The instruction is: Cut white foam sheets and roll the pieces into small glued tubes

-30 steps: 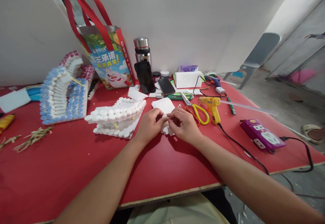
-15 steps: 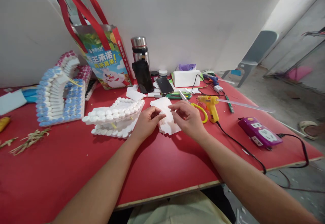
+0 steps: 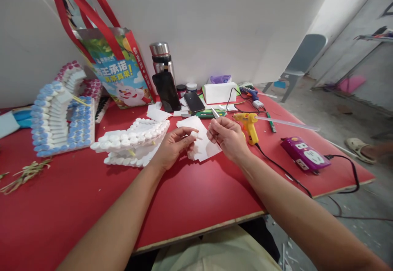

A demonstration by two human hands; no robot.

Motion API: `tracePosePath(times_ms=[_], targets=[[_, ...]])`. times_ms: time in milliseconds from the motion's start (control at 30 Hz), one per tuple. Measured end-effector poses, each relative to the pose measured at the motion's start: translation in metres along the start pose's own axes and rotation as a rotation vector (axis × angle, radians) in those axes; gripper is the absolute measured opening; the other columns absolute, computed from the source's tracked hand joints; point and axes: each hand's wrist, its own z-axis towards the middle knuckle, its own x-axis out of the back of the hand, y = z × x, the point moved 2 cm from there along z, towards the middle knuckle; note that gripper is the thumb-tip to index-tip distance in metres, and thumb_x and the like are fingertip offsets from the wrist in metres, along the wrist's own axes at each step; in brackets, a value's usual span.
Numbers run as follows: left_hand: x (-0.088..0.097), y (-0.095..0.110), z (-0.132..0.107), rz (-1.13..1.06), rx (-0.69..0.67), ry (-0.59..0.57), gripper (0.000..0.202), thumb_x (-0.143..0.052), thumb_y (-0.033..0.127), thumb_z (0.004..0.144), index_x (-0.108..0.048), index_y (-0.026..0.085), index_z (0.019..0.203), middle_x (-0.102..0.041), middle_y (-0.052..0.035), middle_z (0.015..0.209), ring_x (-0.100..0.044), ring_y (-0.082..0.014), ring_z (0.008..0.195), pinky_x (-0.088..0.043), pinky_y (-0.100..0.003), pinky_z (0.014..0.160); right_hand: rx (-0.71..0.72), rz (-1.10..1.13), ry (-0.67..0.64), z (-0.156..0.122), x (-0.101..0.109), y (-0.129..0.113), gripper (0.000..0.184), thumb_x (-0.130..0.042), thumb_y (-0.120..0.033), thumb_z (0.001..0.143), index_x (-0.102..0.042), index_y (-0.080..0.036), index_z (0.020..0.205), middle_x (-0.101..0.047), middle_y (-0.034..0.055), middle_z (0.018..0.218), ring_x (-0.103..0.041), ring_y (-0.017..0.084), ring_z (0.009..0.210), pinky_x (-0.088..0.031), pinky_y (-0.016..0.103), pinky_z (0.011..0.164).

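My left hand (image 3: 172, 146) is curled, pinching a small white piece (image 3: 194, 134) between thumb and fingertips. My right hand (image 3: 227, 136) is closed too, a little to the right of it; what its fingers pinch is too small to make out. Both hands hover over a stack of white foam sheets (image 3: 201, 144) lying on the red table (image 3: 184, 197). Just left of my left hand sits a white curved model (image 3: 132, 142) built of white strips and round caps.
A blue-capped model (image 3: 59, 117) stands at the left, with a red-handled printed bag (image 3: 113, 66) behind it. A steel flask (image 3: 162, 60), phones (image 3: 194, 102), white box (image 3: 219, 93), yellow glue gun (image 3: 248, 124) and purple power strip (image 3: 304, 154) lie behind and right. White boards wall the back.
My hands were joined over the foam stack; they have drawn apart and lifted slightly, the left one now holding a small white piece. The view has shifted a little to the right.
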Motion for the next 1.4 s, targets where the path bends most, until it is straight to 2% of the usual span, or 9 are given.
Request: tracePosePath(times_ms=[133,267,400,567,733,867,1067,1200,1400], targets=[[-0.001,0.0,0.001,0.002,-0.004,-0.002,0.023,-0.076,0.035,0.086,-0.069,0.019,0.101,-0.063,0.0017,0.069,-0.058,-0.0094,0.054,-0.052,-0.023,0.055,-0.009,-0.072,-0.057,-0.003,-0.003,0.001,0.024,-0.077,-0.038,0.082,-0.065,-0.017,0.077,-0.062,-0.0008,0.064,-0.057,0.011,0.058,-0.041,0.025,0.053],[-0.001,0.001,0.001,-0.026,-0.018,-0.005,0.029,-0.076,0.035,0.085,-0.068,0.019,0.107,-0.063,0.0006,0.07,-0.06,-0.0124,0.059,-0.054,-0.025,0.055,-0.003,-0.195,-0.089,-0.007,-0.006,0.003,0.022,-0.076,-0.035,0.08,-0.068,-0.017,0.087,-0.067,0.0008,0.065,-0.06,0.013,0.06,-0.043,0.026,0.056],[-0.001,0.002,0.001,-0.02,-0.038,-0.009,0.034,-0.076,0.033,0.084,-0.069,0.019,0.115,-0.064,-0.0007,0.074,-0.061,-0.0137,0.065,-0.055,-0.026,0.058,-0.023,-0.255,-0.07,-0.007,-0.007,0.003,0.025,-0.078,-0.038,0.077,-0.067,-0.016,0.082,-0.065,0.0003,0.065,-0.058,0.012,0.059,-0.041,0.025,0.055],[-0.002,0.003,0.0,0.057,-0.079,0.022,0.033,-0.076,0.031,0.084,-0.071,0.02,0.115,-0.068,-0.0019,0.08,-0.064,-0.0139,0.071,-0.054,-0.026,0.067,-0.163,-0.261,-0.057,-0.007,-0.008,0.007,0.035,-0.076,-0.049,0.081,-0.064,-0.016,0.077,-0.061,-0.0015,0.062,-0.052,0.009,0.051,-0.038,0.024,0.05],[-0.007,0.009,-0.001,0.197,-0.13,0.039,0.027,-0.076,0.032,0.085,-0.073,0.016,0.106,-0.07,-0.0031,0.08,-0.063,-0.0139,0.07,-0.052,-0.026,0.067,-0.119,-0.328,-0.115,-0.009,-0.007,0.01,0.034,-0.078,-0.047,0.081,-0.064,-0.017,0.075,-0.063,-0.0009,0.061,-0.053,0.01,0.053,-0.039,0.025,0.051],[-0.007,0.007,0.0,0.211,-0.121,0.061,0.027,-0.077,0.034,0.084,-0.074,0.017,0.104,-0.069,-0.0021,0.077,-0.062,-0.0137,0.07,-0.052,-0.026,0.067,-0.102,-0.356,-0.085,-0.009,-0.006,0.012,0.037,-0.076,-0.046,0.082,-0.059,-0.017,0.068,-0.058,-0.0024,0.055,-0.048,0.009,0.047,-0.034,0.025,0.048],[0.001,0.0,0.003,0.003,-0.03,0.056,0.029,-0.079,0.031,0.081,-0.071,0.017,0.105,-0.07,-0.0037,0.083,-0.064,-0.0147,0.072,-0.053,-0.026,0.065,-0.065,-0.402,-0.043,-0.005,-0.003,0.008,0.031,-0.071,-0.046,0.083,-0.065,-0.016,0.079,-0.062,-0.001,0.064,-0.053,0.01,0.048,-0.035,0.024,0.045],[0.004,0.003,0.005,-0.133,-0.032,0.082,0.025,-0.079,0.024,0.08,-0.073,0.015,0.103,-0.068,-0.0028,0.078,-0.064,-0.0124,0.072,-0.052,-0.024,0.07,-0.037,-0.458,0.007,-0.004,0.001,0.008,0.034,-0.073,-0.047,0.083,-0.061,-0.018,0.07,-0.057,-0.0026,0.055,-0.047,0.009,0.042,-0.033,0.025,0.043],[0.005,0.003,0.005,-0.284,0.057,0.014,0.021,-0.079,0.024,0.081,-0.074,0.012,0.098,-0.065,-0.0037,0.079,-0.055,-0.0056,0.06,-0.044,-0.016,0.056,0.011,-0.633,0.026,-0.004,0.004,0.005,0.037,-0.067,-0.049,0.087,-0.055,-0.02,0.068,-0.054,-0.0032,0.05,-0.045,0.011,0.042,-0.033,0.027,0.046]])
